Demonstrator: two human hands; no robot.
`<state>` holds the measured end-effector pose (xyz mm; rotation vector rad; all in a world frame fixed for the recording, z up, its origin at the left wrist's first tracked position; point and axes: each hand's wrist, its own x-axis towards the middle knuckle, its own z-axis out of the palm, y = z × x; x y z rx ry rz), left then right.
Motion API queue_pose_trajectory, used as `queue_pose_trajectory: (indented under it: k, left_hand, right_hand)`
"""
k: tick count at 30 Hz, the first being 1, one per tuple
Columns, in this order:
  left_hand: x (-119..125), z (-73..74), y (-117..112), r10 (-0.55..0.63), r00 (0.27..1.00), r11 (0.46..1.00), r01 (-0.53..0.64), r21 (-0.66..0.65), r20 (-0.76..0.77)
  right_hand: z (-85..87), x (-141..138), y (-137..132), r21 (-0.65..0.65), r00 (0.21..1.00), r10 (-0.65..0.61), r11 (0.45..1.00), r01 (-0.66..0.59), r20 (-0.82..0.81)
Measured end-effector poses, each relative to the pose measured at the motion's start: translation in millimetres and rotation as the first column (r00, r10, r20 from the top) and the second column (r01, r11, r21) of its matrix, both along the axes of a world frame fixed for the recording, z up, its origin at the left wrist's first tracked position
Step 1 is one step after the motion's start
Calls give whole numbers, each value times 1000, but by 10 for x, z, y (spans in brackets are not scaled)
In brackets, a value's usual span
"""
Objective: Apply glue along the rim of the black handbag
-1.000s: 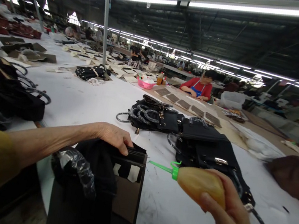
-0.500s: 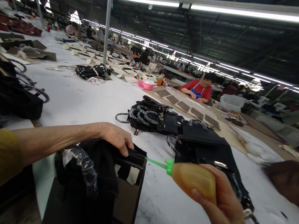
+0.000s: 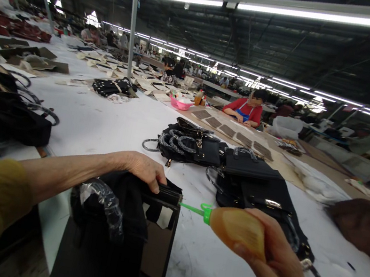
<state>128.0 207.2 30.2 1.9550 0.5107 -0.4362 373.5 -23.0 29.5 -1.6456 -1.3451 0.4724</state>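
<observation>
A black handbag (image 3: 103, 257) lies in front of me on the table, its plastic-wrapped handle (image 3: 106, 210) to the left. Its brown inner panel with pale patches shows on the right. My left hand (image 3: 147, 170) pinches the bag's top edge, thumb on the near side. In my right hand (image 3: 279, 255) is a squeeze bottle (image 3: 238, 229) of amber liquid, probably glue, held nearly level with its green nozzle pointing left. The nozzle tip is at the right end of the bag's edge strip; whether it touches I cannot tell.
More black bags (image 3: 252, 184) with wrapped handles lie beyond my right hand, and others are piled at the left (image 3: 7, 112). Farther back are a pink basket (image 3: 181, 103), brown panels (image 3: 227, 130) and a seated person in red (image 3: 243, 108). A metal post (image 3: 133, 19) rises behind.
The bottle has shifted slightly down and left, and its nozzle tip sits a little lower at the bag's right edge. My left hand keeps its grip in nearly the same place.
</observation>
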Motion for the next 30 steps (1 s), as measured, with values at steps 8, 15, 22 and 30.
queue_pose_trajectory:
  k: [8, 15, 22, 30]
  left_hand:
    - [14, -2, -8, 13, 1000, 1000, -13, 2, 5]
    - [31, 5, -16, 12, 1000, 1000, -12, 4, -1]
    - [43, 2, -9, -3, 1000, 998, 4, 59, -18]
    - [59, 29, -57, -23, 999, 995, 26, 101, -32]
  right_hand:
    - [-9, 37, 51, 15, 1000, -6, 1000, 6, -18]
    - [-12, 29, 23, -12, 999, -4, 1000, 4, -37]
    - [-33, 70, -18, -48, 999, -16, 999, 13, -47]
    - [13, 70, 32, -4, 995, -9, 1000, 9, -96]
